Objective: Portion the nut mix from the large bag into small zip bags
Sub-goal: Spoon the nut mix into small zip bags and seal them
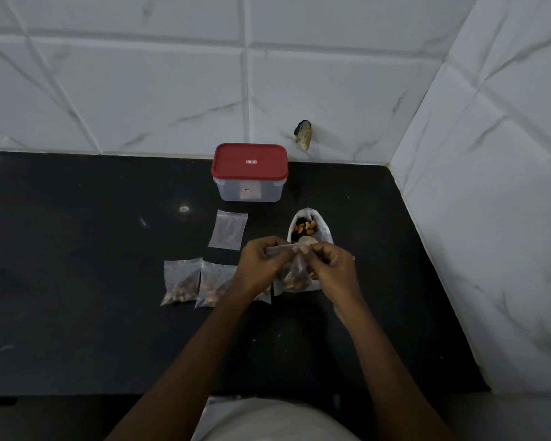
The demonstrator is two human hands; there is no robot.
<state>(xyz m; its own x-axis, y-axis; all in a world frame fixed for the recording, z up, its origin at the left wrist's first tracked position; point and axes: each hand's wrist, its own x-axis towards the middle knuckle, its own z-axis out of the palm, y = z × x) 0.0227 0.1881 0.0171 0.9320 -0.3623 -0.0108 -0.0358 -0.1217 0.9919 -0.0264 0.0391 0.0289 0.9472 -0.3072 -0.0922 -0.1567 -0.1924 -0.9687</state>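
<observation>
A small zip bag (294, 278) with nut mix in its bottom hangs upright between my hands. My left hand (261, 265) and my right hand (330, 268) both pinch its top strip, thumbs close together. Right behind it the large white bag (323, 230) stands open with nut mix (306, 230) showing inside, and a pale spoon bowl (309, 240) pokes out at its mouth. Two filled small bags (181, 281) (215, 283) lie side by side to the left; a third is mostly hidden under my left wrist. One empty small zip bag (228, 230) lies flat behind them.
A clear container with a red lid (249, 162) stands against the back wall on the black counter (77, 265). White tiled walls close the back and the right side (490, 218). The counter's front edge runs just before my body.
</observation>
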